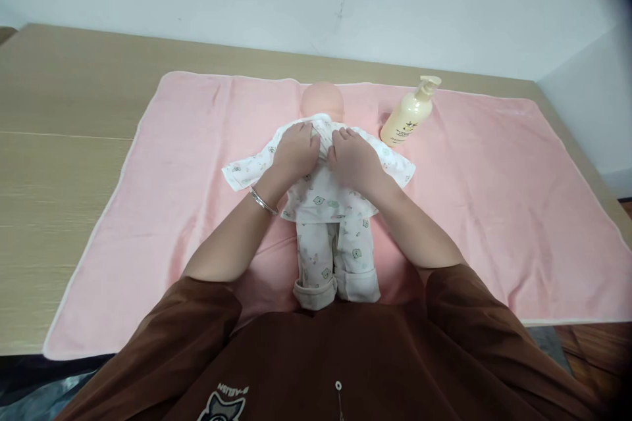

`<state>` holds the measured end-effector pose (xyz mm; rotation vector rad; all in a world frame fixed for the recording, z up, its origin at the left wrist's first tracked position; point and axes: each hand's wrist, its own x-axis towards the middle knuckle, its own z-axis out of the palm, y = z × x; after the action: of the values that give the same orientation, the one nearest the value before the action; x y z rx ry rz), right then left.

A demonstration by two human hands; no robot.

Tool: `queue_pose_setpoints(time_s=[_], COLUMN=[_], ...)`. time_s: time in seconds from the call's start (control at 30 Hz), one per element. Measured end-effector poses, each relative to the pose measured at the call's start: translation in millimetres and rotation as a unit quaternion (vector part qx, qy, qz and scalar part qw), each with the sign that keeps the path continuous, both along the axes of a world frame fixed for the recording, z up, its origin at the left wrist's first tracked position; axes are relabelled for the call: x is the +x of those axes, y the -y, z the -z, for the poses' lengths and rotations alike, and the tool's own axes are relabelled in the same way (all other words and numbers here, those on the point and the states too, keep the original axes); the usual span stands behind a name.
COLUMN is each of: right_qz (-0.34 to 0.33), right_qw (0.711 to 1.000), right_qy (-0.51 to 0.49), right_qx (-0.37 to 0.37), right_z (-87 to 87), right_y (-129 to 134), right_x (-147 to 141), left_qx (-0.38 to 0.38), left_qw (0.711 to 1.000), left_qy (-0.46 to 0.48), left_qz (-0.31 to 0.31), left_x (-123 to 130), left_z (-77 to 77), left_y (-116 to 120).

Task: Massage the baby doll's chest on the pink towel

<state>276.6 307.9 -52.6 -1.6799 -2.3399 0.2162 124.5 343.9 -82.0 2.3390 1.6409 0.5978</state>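
A baby doll (pixel 322 100) lies on a pink blanket (pixel 488 197), its head toward the wall. It wears a white printed shirt (pixel 318 200) and white printed trousers (pixel 316 253) with rolled cuffs. My left hand (pixel 297 150), with a silver bangle at the wrist, is closed on the shirt front at the left of the chest. Close beside it, my right hand (pixel 354 156) has its fingers bent onto the shirt front, right of the neckline. The doll's hands are hidden by the spread sleeves.
A cream pump bottle (pixel 407 117) leans to the right on the blanket, just beyond the doll's right-side sleeve. The wooden table (pixel 64 118) shows at the left and along the back. A white wall (pixel 247 0) rises behind it.
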Motion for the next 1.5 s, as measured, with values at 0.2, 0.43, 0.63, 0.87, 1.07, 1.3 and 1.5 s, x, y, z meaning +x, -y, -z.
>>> queue_pose_setpoints(time_s=[0.2, 0.43, 0.63, 0.87, 1.07, 1.3, 1.5], right_qz=[0.028, 0.040, 0.025, -0.013, -0.022, -0.035, -0.056], right_qw=[0.999, 0.994, 0.994, 0.995, 0.998, 0.993, 0.993], right_qy=[-0.034, -0.093, -0.094, -0.089, -0.060, -0.092, -0.087], right_qx=[-0.024, -0.034, 0.047, 0.048, 0.029, 0.067, 0.048], right_z=[4.6, 12.4, 6.1, 11.9, 13.1, 13.5, 12.5], right_y=[-18.2, -36.7, -19.2, -13.5, -15.0, -17.1, -17.9], right_x=[7.1, 23.9, 6.9, -4.4, -3.6, -1.7, -1.5], left_qx=[0.008, -0.030, -0.002, 0.002, 0.013, 0.019, 0.032], left_qw=[1.000, 0.999, 0.986, 0.947, 0.941, 0.950, 0.935], left_qy=[-0.006, 0.035, 0.147, 0.300, 0.318, 0.295, 0.333], left_qz=[-0.029, -0.014, -0.077, -0.111, -0.118, -0.103, -0.120], left_x=[1.7, -8.6, -32.0, -47.9, -48.2, -40.9, -39.2], left_z=[6.5, -9.7, -36.6, -57.1, -58.0, -57.5, -46.9], left_y=[-2.8, -1.9, -5.0, 0.7, 2.7, 4.4, 1.2])
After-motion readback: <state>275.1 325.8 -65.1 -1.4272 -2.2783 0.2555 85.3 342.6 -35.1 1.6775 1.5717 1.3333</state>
